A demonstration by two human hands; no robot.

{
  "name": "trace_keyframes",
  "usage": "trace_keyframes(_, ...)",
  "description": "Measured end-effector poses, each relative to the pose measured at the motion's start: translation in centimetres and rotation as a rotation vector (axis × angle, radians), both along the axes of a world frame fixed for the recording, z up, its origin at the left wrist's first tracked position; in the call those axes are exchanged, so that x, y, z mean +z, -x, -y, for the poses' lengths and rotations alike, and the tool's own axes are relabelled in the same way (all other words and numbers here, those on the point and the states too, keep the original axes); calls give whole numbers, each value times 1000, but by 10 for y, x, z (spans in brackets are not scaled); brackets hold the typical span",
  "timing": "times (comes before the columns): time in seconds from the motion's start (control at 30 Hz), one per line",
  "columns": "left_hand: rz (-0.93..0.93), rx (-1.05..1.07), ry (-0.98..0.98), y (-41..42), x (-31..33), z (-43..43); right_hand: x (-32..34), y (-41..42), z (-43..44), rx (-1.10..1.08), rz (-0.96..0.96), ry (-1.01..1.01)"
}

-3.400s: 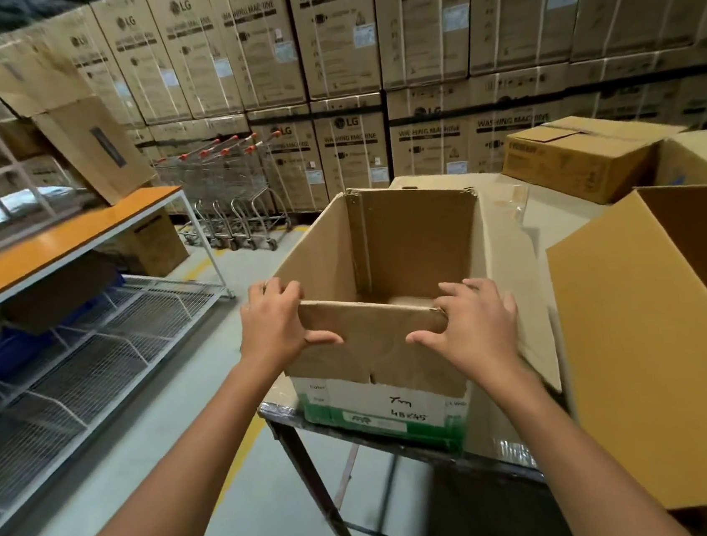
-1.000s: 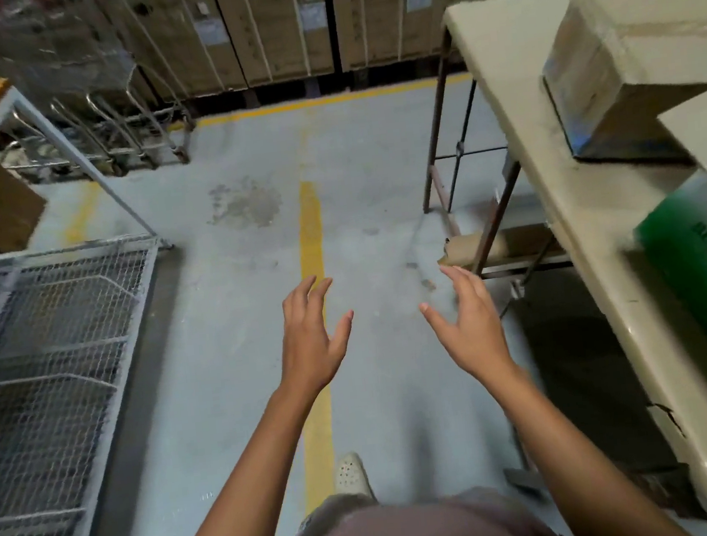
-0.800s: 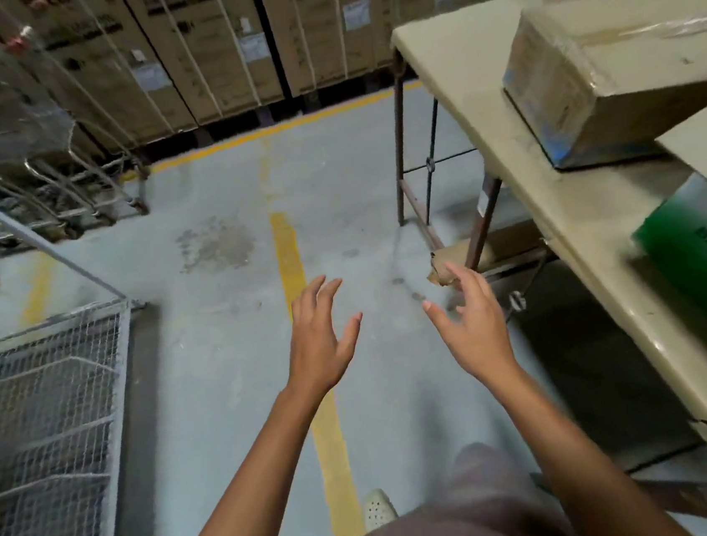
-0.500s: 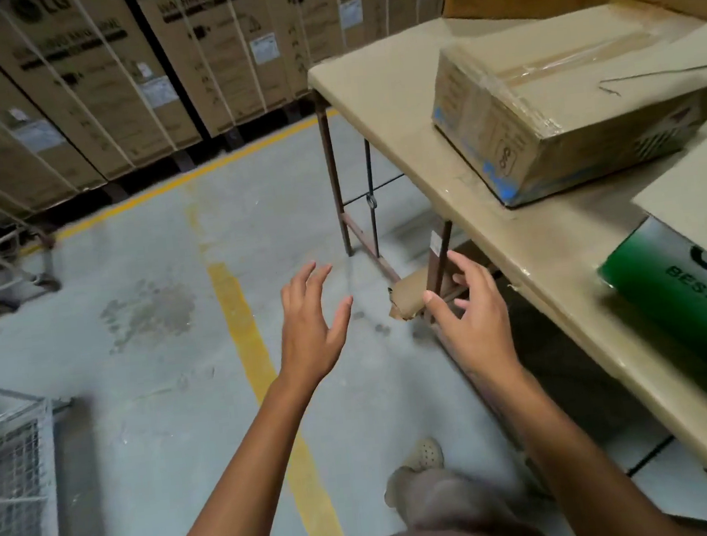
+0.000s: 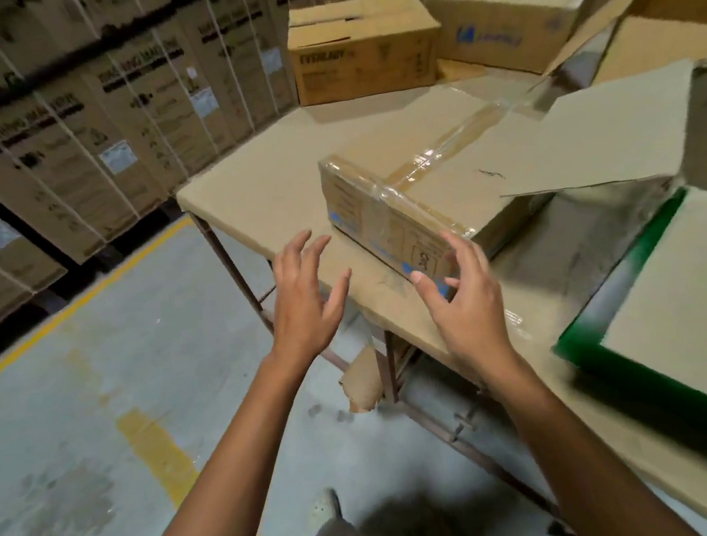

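Note:
A taped cardboard box [image 5: 430, 181] with blue print on its near side lies on the cardboard-covered table [image 5: 265, 189]. My left hand [image 5: 307, 299] hovers with spread fingers over the table's near edge, left of the box and clear of it. My right hand [image 5: 463, 295] is raised just in front of the box's near corner, fingers loosely spread and holding nothing. Whether its fingertips touch the box I cannot tell.
A box with a green side and an open flap [image 5: 654, 323] sits at the right. Behind stand an Eveready carton [image 5: 364, 52] and more cartons [image 5: 509, 20]. Tall strapped cartons [image 5: 67, 136] line the wall at left. A yellow line [image 5: 162, 458] runs along the floor.
My view has swung up from the floor onto the table. Both hands, empty since leaving the open box, have risen toward the taped box.

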State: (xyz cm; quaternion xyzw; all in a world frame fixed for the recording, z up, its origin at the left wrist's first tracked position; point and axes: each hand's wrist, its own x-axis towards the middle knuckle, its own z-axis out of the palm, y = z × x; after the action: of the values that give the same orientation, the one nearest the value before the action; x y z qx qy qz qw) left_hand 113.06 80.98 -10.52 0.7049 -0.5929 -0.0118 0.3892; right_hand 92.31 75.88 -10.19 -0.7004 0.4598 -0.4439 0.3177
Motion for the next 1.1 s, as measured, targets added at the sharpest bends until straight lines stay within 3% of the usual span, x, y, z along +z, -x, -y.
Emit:
trace_keyframes(0.27, 76, -318, 102, -39, 31, 139, 26, -33, 70, -306, -169, 116)
trace_keyframes(0.43, 121, -441, 114, -59, 53, 226, 39, -50, 123, -457, -307, 52)
trace_keyframes(0.6, 218, -438, -140, -69, 49, 304, 21, -47, 154, -536, -702, -207)
trace_keyframes(0.67, 241, -439, -305, -71, 36, 321, 13, -45, 153, -517, -762, -364)
trace_keyframes(0.8, 284, -456, -504, -74, 14, 330, 8, -43, 149, -632, -595, -515)
trace_keyframes(0.93, 301, -439, -461, -82, 8, 321, 12, -40, 143, -712, -93, -539)
trace_keyframes(1.1, 246, -374, -469, -108, 2, 312, 30, -54, 145, -637, 29, -550)
